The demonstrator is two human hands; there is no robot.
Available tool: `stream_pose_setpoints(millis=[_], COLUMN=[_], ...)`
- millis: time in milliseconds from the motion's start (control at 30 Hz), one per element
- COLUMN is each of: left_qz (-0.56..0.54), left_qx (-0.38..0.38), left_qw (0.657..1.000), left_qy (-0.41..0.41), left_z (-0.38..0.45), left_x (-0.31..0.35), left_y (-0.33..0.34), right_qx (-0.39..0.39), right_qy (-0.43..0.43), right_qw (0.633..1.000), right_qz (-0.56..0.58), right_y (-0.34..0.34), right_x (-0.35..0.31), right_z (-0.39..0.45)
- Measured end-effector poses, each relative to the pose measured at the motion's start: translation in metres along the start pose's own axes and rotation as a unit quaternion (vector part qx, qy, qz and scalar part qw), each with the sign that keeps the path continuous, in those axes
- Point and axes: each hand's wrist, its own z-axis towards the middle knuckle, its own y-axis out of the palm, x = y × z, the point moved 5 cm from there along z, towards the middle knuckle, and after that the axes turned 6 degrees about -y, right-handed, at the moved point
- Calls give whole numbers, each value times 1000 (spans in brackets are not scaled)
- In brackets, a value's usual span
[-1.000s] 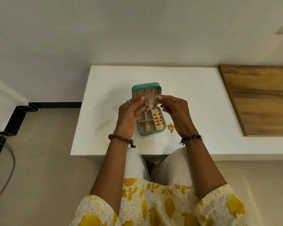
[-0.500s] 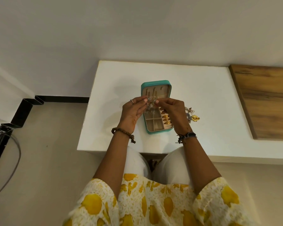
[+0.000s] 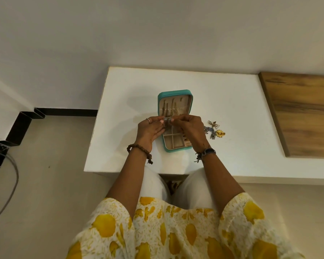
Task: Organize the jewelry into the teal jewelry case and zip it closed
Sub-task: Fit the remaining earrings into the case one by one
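Note:
The teal jewelry case (image 3: 160, 101) lies open on the white table (image 3: 241, 109), its lid raised at the far side with chains hanging inside. Over the case, my left hand (image 3: 150, 129) and my right hand (image 3: 191, 129) meet fingertip to fingertip and together pinch a small silver earring (image 3: 166, 120). The tray's beige compartments (image 3: 173, 143) show between my wrists, with some gold pieces partly hidden under my right hand. Loose jewelry lies on the table right of the case: a silver-blue piece (image 3: 209, 130), a gold flower piece (image 3: 220, 133) and a bow-shaped piece (image 3: 214, 124).
A wooden panel (image 3: 303, 113) covers the right part of the surface. The table's near edge runs just above my knees. A black frame and grey cables (image 3: 6, 157) stand on the floor at the left. A plain wall rises behind the table.
The view has tilted and shifted, so the loose jewelry right of the case came into sight. My hands drew closer together over the case and still pinch the silver piece.

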Motion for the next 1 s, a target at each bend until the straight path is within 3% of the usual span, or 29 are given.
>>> stream_pose_setpoints(millis=[367,567,1000], left_qz=[157,319,206], left_qx=[129,211,183], left_qw=[974,915,959], left_qy=[99,132,59], left_z=[0,-1,3], left_x=[2,4,-6], left_y=[1,5,5], right_qx=[10,12,-14], right_qy=[-30,-25,-50], right_qw=[991,983,955], right_qz=[-131,-179,-293], right_y=[6,7,8], right_x=[5,10,-2], right_z=[3,5,5])
